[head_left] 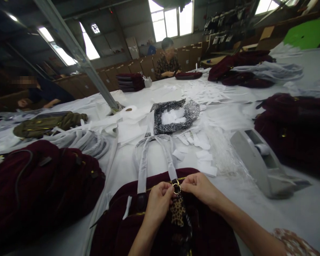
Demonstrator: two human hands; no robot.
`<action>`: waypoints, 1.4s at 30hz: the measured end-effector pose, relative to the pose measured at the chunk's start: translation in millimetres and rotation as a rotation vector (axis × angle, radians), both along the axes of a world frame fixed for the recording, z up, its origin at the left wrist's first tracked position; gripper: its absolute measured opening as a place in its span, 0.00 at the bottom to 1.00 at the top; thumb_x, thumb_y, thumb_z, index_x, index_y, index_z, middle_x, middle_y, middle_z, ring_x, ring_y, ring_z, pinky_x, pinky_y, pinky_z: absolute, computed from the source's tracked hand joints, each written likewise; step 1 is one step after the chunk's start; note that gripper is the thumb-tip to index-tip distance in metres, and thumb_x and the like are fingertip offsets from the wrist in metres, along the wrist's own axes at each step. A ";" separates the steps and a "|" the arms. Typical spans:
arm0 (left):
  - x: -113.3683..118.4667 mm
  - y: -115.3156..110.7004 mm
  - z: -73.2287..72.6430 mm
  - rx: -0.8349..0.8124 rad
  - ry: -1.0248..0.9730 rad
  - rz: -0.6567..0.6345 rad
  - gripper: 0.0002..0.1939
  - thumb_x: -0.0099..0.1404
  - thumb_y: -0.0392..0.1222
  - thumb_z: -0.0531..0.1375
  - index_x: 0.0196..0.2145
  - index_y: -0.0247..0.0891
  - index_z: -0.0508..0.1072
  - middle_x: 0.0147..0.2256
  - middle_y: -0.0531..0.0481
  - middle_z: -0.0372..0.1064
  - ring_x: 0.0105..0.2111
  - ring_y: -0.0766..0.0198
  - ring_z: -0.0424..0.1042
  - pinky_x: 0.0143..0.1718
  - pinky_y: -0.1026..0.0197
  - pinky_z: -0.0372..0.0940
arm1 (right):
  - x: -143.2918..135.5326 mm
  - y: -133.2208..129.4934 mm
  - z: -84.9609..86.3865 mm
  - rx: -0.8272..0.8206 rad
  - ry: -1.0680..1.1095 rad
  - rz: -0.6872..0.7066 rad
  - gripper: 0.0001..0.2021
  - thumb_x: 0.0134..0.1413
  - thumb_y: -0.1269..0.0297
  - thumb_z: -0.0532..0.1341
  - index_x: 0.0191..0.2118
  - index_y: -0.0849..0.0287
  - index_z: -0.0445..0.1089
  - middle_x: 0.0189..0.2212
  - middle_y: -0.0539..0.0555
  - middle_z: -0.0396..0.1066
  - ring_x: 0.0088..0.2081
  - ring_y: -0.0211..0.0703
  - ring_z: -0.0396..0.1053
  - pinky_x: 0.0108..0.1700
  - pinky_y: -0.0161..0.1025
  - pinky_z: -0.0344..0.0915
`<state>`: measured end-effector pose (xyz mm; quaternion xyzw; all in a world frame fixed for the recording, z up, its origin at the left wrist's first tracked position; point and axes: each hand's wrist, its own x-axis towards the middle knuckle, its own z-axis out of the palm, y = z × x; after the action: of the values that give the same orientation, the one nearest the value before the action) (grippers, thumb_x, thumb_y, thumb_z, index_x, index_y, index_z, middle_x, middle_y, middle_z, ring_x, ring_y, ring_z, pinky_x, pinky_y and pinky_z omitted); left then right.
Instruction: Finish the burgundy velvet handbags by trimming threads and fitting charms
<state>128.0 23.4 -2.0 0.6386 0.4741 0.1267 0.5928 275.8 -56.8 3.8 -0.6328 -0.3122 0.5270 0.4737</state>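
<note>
A gold ring (176, 186) on the top edge of a dark red bag (160, 220) sits between the two hands, at the near edge of the white table (296, 209). The left hand (159, 202) and right hand (200, 187) each pinch close around the ring; a leopard-print strip (179, 213) hangs below it, possibly gripped by the left fingers, though the view is unclear. Two handles wrapped in white (154, 156) rise from the bag. One grey tape dispenser (258, 160) stands to the right. One further dark red bag (40, 188) lies to the left. Two people (167, 58) sit at the far side.
</note>
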 end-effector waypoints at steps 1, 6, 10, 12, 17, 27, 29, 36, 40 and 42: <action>-0.2 0.4 -1.0 -0.056 -0.019 0.006 0.12 0.56 0.48 0.57 0.28 0.35 0.67 0.22 0.51 0.68 0.16 0.71 0.58 0.15 0.69 0.50 | 0.6 -0.2 0.2 -0.022 -0.009 0.031 0.08 0.40 0.64 0.59 0.19 0.62 0.63 0.13 0.43 0.54 0.17 0.28 0.46 0.20 0.30 0.43; 0.1 2.2 -2.2 -0.131 -0.087 0.015 0.15 0.54 0.49 0.58 0.31 0.32 0.68 0.24 0.50 0.68 0.15 0.74 0.56 0.13 0.72 0.48 | 4.4 3.7 1.8 -0.152 -0.128 0.144 0.07 0.37 0.67 0.59 0.15 0.61 0.62 0.10 0.43 0.51 0.15 0.28 0.44 0.18 0.31 0.39; -0.1 2.6 -3.3 -0.135 -0.086 0.015 0.15 0.55 0.48 0.58 0.34 0.32 0.69 0.25 0.50 0.68 0.15 0.75 0.55 0.12 0.72 0.49 | 6.7 9.7 4.2 -0.199 -0.212 0.170 0.06 0.34 0.68 0.58 0.14 0.61 0.63 0.10 0.43 0.51 0.15 0.28 0.45 0.17 0.31 0.39; -0.3 2.6 -4.7 -0.140 -0.087 0.009 0.15 0.55 0.47 0.57 0.35 0.32 0.69 0.26 0.50 0.68 0.15 0.75 0.55 0.12 0.72 0.49 | 7.4 11.7 5.5 -0.220 -0.236 0.184 0.06 0.34 0.69 0.57 0.14 0.61 0.63 0.09 0.43 0.51 0.15 0.29 0.46 0.17 0.31 0.40; -0.4 4.2 -7.5 -0.157 -0.104 0.003 0.16 0.56 0.45 0.57 0.39 0.32 0.70 0.25 0.52 0.67 0.14 0.76 0.54 0.11 0.73 0.48 | 8.0 15.1 8.4 -0.232 -0.329 0.246 0.06 0.34 0.69 0.56 0.14 0.61 0.63 0.10 0.43 0.51 0.15 0.29 0.46 0.16 0.31 0.40; -2.5 7.5 -15.1 -0.098 -0.116 -0.026 0.11 0.55 0.45 0.59 0.30 0.35 0.67 0.20 0.56 0.63 0.13 0.76 0.54 0.11 0.73 0.49 | 4.4 20.6 6.2 -0.045 -0.620 0.254 0.08 0.39 0.70 0.55 0.15 0.62 0.64 0.12 0.46 0.56 0.17 0.30 0.52 0.18 0.30 0.44; -2.4 6.8 -16.0 -0.072 -0.115 -0.027 0.10 0.57 0.46 0.57 0.29 0.35 0.65 0.22 0.55 0.65 0.13 0.76 0.55 0.11 0.73 0.49 | 3.4 20.7 5.0 -0.027 -0.613 0.234 0.08 0.41 0.69 0.55 0.17 0.62 0.66 0.12 0.46 0.57 0.17 0.30 0.52 0.18 0.30 0.44; -3.1 5.5 -15.9 -0.029 -0.112 0.033 0.11 0.61 0.49 0.52 0.31 0.38 0.59 0.24 0.54 0.68 0.12 0.75 0.57 0.09 0.73 0.50 | 8.4 16.3 12.6 0.056 -0.167 0.118 0.07 0.45 0.68 0.57 0.33 0.62 0.67 0.18 0.44 0.58 0.20 0.30 0.53 0.21 0.29 0.50; -4.5 5.2 -17.6 -0.061 -0.161 0.092 0.13 0.61 0.51 0.52 0.32 0.39 0.58 0.23 0.53 0.69 0.12 0.75 0.57 0.09 0.73 0.50 | 11.9 8.4 12.8 0.183 0.177 0.052 0.12 0.47 0.70 0.58 0.41 0.61 0.61 0.29 0.49 0.66 0.29 0.33 0.64 0.34 0.34 0.63; -5.4 4.9 -19.0 -0.072 -0.188 0.157 0.13 0.61 0.52 0.52 0.32 0.39 0.57 0.24 0.53 0.69 0.11 0.75 0.56 0.09 0.73 0.50 | 12.5 5.4 9.1 0.225 0.261 0.017 0.10 0.51 0.66 0.57 0.40 0.61 0.61 0.32 0.52 0.67 0.33 0.35 0.67 0.40 0.37 0.65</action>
<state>122.6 28.3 -21.0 0.5630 0.4690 0.2149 0.6457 288.3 -51.4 12.9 -0.4991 -0.3103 0.5703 0.5739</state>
